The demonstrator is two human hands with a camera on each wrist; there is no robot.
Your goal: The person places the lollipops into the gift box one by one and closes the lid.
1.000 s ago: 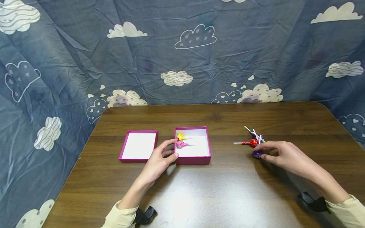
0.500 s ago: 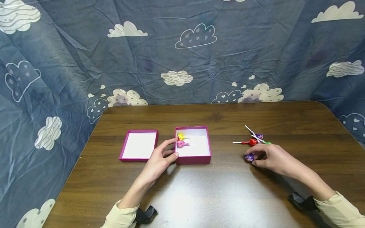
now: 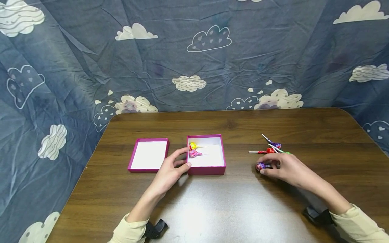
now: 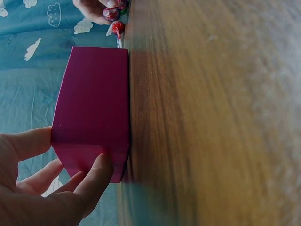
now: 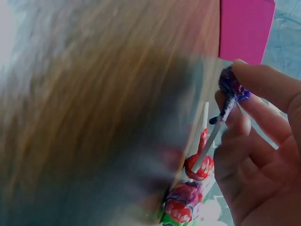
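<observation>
My right hand pinches a purple-wrapped lollipop by its candy head, low over the table. In the right wrist view the lollipop sits between thumb and fingertip, its white stick slanting down toward the other sweets. Behind the hand lie a red lollipop, another purple lollipop and a green one, partly covered by the hand. My left hand touches the left wall of an open magenta box with thumb and fingertips. Inside the box are a yellow lollipop and a pink lollipop.
The magenta box lid, white inside, lies left of the box, close to the left hand. A brown wooden table carries everything. A blue cloud-patterned cloth hangs behind its far edge.
My right hand has drawn the purple lollipop out of the pile, leftward and slightly nearer. The remaining lollipops shifted a little. My left hand and the box stay put.
</observation>
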